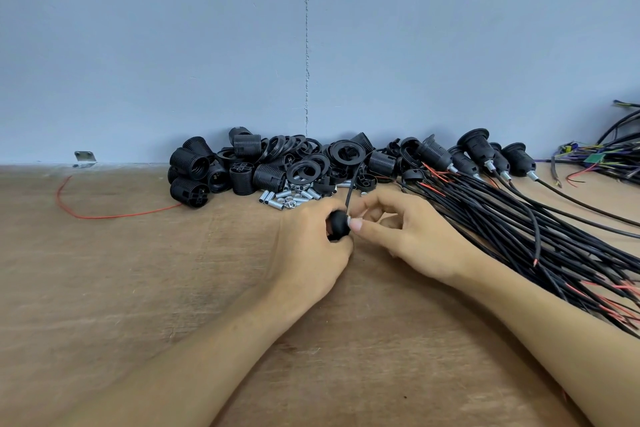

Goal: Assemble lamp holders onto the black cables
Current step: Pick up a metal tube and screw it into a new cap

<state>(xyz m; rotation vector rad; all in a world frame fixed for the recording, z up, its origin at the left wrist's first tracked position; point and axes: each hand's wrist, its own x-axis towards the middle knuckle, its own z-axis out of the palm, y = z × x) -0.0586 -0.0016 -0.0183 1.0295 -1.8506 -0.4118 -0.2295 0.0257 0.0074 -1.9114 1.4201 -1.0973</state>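
Head view, 1 frame.

L hand [311, 239]: fingers curled round a black lamp holder cap [336, 222], gripping it just above the wooden table [138, 288].

R hand [408, 236]: thumb and forefinger closed in a pinch on a small pale part [349, 218] at the cap's end; part ID cannot be told. Other fingers loosely curled.

1 black cable [350, 189] runs up from the cap toward the parts pile [263, 166] at the wall. Metal tubes and nuts [291, 198] lie just in front of the pile. Cable bundle [519, 225] lies R of the hands; assembled holders [478, 149] behind it.
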